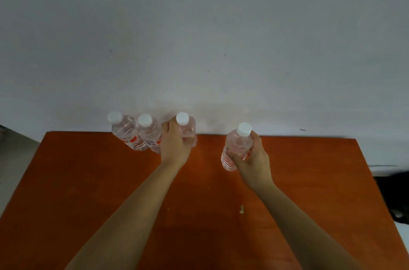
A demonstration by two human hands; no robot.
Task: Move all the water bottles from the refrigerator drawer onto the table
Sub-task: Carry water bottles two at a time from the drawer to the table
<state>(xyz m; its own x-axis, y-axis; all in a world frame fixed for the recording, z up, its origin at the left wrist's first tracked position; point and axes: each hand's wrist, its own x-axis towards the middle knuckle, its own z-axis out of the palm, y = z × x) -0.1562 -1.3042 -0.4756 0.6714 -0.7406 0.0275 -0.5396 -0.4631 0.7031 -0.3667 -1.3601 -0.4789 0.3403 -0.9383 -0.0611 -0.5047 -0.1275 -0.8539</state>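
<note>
Left fingers: the left hand [174,145] is wrapped round the third bottle [188,129] just under its cap, clamped on it. The bottle is upright at 12 o'clock on the table [88,181]. Its base is hidden, so contact cannot be told.
Right fingers: the right hand [251,160] is curled round the middle of the fourth bottle [237,144]. Its cap leans toward 1 o'clock.
Row: the two standing bottles [137,134] are at 11 o'clock near the far edge, with the third just beside them.
Doing it well: feel each base seat flat before loosening. Straighten the fourth bottle first, then set it at the third's 3 o'clock. Open the fingers sideways so the neighbours aren't knocked.
Hazard: the row stands close to the far edge.
Remaining: the refrigerator drawer is out of view, so the count cannot be told.
</note>
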